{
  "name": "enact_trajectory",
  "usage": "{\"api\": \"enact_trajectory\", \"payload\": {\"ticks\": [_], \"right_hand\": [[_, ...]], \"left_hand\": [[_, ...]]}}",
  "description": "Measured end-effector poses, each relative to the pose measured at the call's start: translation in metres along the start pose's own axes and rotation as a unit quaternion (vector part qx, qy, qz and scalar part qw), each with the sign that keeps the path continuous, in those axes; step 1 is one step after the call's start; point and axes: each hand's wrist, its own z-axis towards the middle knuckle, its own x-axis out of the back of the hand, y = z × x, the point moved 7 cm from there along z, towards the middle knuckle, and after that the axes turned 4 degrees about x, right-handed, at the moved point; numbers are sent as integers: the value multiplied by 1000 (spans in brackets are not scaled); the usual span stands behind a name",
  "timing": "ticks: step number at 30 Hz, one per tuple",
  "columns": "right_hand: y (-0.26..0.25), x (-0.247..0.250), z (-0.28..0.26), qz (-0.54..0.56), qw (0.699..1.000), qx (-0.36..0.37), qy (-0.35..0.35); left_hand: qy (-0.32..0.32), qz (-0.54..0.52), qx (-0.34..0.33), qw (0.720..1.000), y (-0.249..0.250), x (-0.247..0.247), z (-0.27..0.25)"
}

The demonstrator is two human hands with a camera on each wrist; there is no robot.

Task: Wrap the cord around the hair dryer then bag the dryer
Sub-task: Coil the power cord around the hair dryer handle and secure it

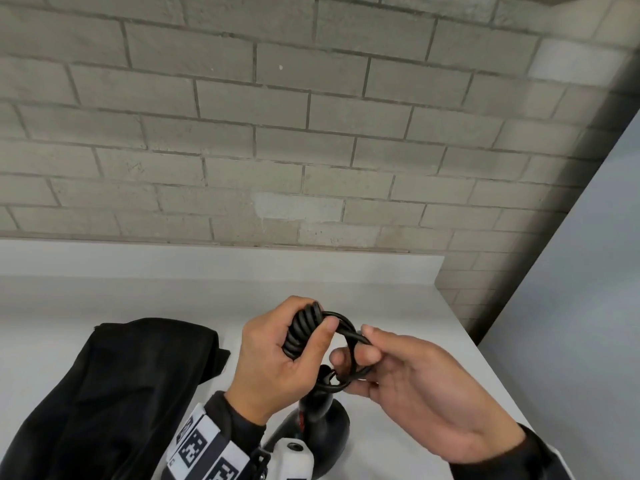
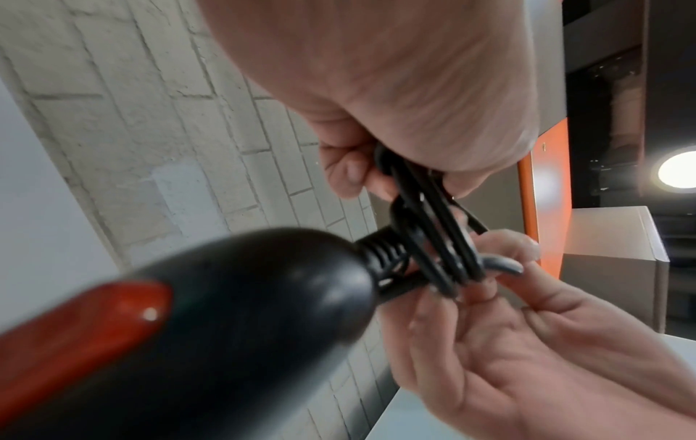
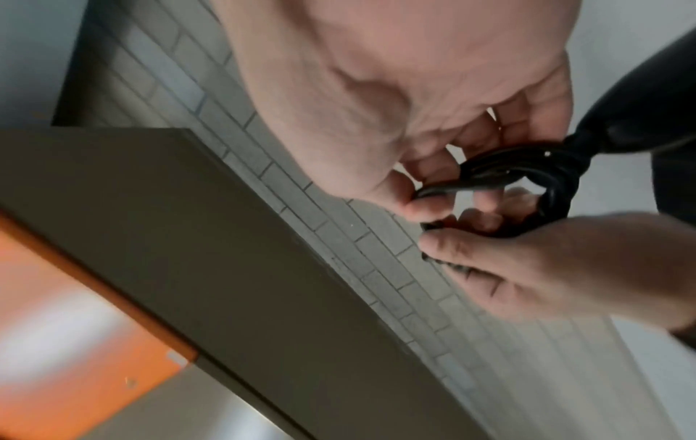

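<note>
The black hair dryer (image 1: 322, 412) with a red strip hangs handle-up below my hands, over the white table (image 1: 398, 299). Its black cord (image 1: 300, 329) is gathered into a tight coil, which my left hand (image 1: 315, 315) grips in its curled fingers and thumb. A loose loop of the cord runs to my right hand (image 1: 356, 344), which pinches it between thumb and fingers. In the left wrist view the dryer handle (image 2: 233, 297) ends in a ribbed collar where the cord loops (image 2: 433, 235) start. In the right wrist view the cord (image 3: 527, 172) curls between both hands.
A black cloth bag (image 1: 131, 382) lies flat on the table to the left of my hands. A grey brick wall (image 1: 277, 133) stands behind the table. The table's right edge runs diagonally close to my right hand.
</note>
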Motion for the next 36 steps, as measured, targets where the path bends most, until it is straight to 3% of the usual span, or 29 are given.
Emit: {"api": "enact_trajectory", "payload": {"ticks": [2,5,11,16,21,25,30,32,34,36], "right_hand": [[-4,5,-4,-128,989,58,49],[-15,2,-12,-304,930,174,109],[-16,1,-11,-264,930,225,121],[-24,15,-2,-200,969,131,64],[-38,32,-9,-224,965,122,64],[-30,36,-10,-166,980,108,32],[-27,40,-14,-259,965,18,-35],[-32,43,-19,-277,957,45,-69],[-39,46,-24,-265,950,143,-80],[-26,43,-28,-163,957,214,-113]], "left_hand": [[4,-1,10,1000,-2,1,1],[9,-1,15,1000,-4,3,5],[3,8,28,1000,-10,3,7],[-17,5,23,1000,-7,-3,3],[-29,-6,22,999,-3,-14,2],[-32,-7,21,999,-3,-12,5],[-40,-2,19,999,-1,-16,1],[-38,-2,19,999,-2,-16,1],[-20,-7,32,999,-8,-10,3],[-3,-10,46,999,-14,-3,6]]}}
